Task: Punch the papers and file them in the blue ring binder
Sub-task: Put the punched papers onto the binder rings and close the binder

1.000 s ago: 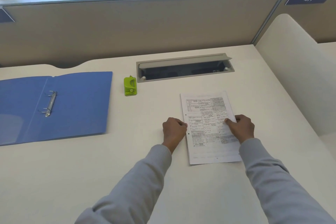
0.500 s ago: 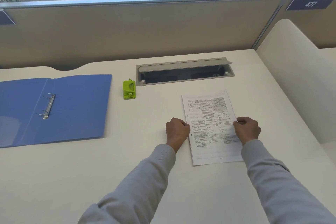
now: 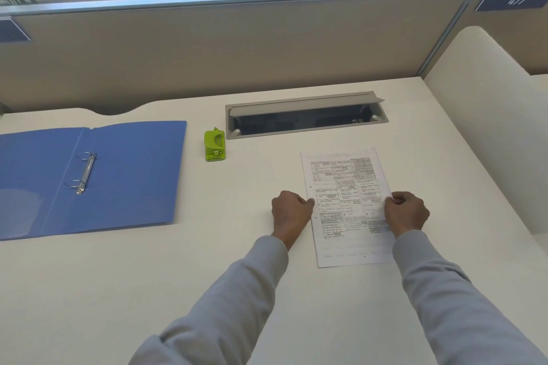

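Note:
A thin stack of printed papers lies flat on the desk in front of me, with two punched holes showing along its left edge. My left hand pinches the left edge with curled fingers. My right hand pinches the right edge the same way. The blue ring binder lies open at the left, its metal rings standing open near the spine. A small green hole punch sits between the binder and the papers, toward the back.
A grey cable tray with its lid raised is set into the desk behind the papers. A beige partition runs along the back, and a cream divider walls the right side.
My right hand slid from over the printed area out to the papers' right edge. The view tilted up slightly. The papers stay flat on the desk.

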